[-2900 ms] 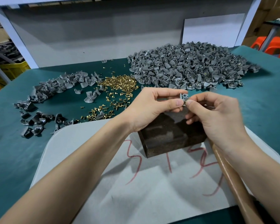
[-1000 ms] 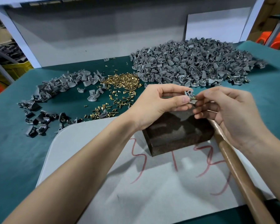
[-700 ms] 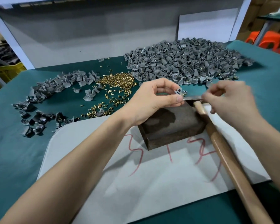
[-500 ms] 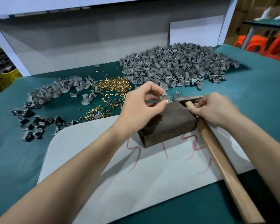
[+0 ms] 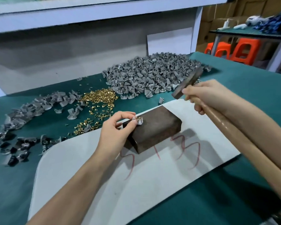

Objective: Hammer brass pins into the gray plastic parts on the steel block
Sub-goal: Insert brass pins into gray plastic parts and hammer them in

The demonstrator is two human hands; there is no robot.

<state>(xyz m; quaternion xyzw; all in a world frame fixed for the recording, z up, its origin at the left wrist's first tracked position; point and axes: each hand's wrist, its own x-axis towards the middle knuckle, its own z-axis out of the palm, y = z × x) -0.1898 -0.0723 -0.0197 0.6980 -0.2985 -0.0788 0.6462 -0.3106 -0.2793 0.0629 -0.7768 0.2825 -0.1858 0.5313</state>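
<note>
Hammer held up, part pinned on the block.

The left hand (image 5: pixel 115 127) pinches a gray part (image 5: pixel 140 122) with a brass pin (image 5: pixel 138 118) standing in it, at the left corner of the block (image 5: pixel 156 129) top. The right hand (image 5: pixel 206 93) is clenched round the hammer (image 5: pixel 187 82) handle, the head in the air, apart from the block. The block sits on a white sheet (image 5: pixel 136 184) at the bench (image 5: pixel 250 88) near edge. Loose pins (image 5: pixel 99 96) and piled parts (image 5: pixel 152 75) lie farther back.

The left hand (image 5: pixel 115 127) and right hand (image 5: pixel 206 95) are bare, as are both forearms (image 5: pixel 75 181) (slim, in view to the near edge).
</note>
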